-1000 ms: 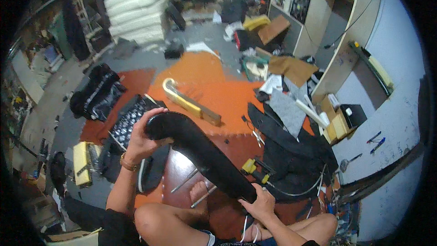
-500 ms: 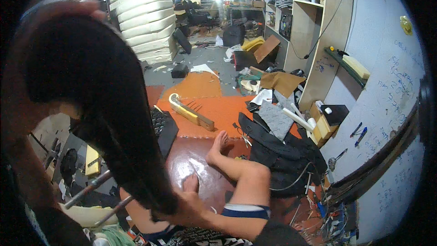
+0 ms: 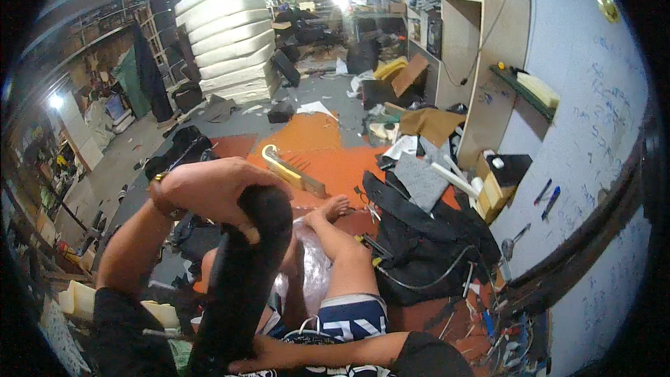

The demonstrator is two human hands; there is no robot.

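Observation:
A long black padded piece (image 3: 241,286) stands upright and tilted in front of me, seen nearly edge-on. Two thin metal rods stick out from its left side. Around its rounded top end curls my left hand (image 3: 220,192), closed, with the wrist bent. My right hand (image 3: 262,355) grips the lower end near my lap, its fingers partly hidden. Between my bare legs lies something shiny (image 3: 314,276), like clear plastic. Beside my right leg is a heap of black fabric (image 3: 426,255), with scissors (image 3: 373,209) at its edge.
A long yellow and brown tool with a curved pale end (image 3: 293,171) rests on the orange mat (image 3: 349,167). White foam slabs (image 3: 234,38) are stacked at the back left. Shelves (image 3: 460,35) and a marked white wall (image 3: 593,132) stand right. Scraps litter the floor.
The black padded piece has come down and to the right, away from close before the camera, with my left hand on its top. My right hand has moved lower with it.

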